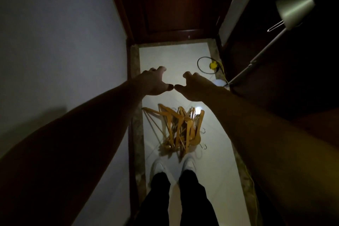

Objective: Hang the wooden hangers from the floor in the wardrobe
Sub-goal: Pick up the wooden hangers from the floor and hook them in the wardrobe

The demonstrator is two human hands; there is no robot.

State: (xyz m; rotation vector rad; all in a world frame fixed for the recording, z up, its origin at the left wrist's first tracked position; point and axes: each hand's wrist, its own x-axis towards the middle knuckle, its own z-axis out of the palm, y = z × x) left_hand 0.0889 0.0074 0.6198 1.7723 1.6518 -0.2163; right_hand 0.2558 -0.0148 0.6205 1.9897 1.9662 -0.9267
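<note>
Trouser legs [194,198], hangers [180,128] at shoes [189,164], lamp [293,9] right

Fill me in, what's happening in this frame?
A person stands in a narrow passage with both arms stretched forward. The left hand and right hand hold nothing; their fingers are loosely bent, and the thumb tips touch or nearly touch. The wooden hangers lie in a tangled pile on the floor, just ahead of the white shoes. None is picked up yet.
</note>
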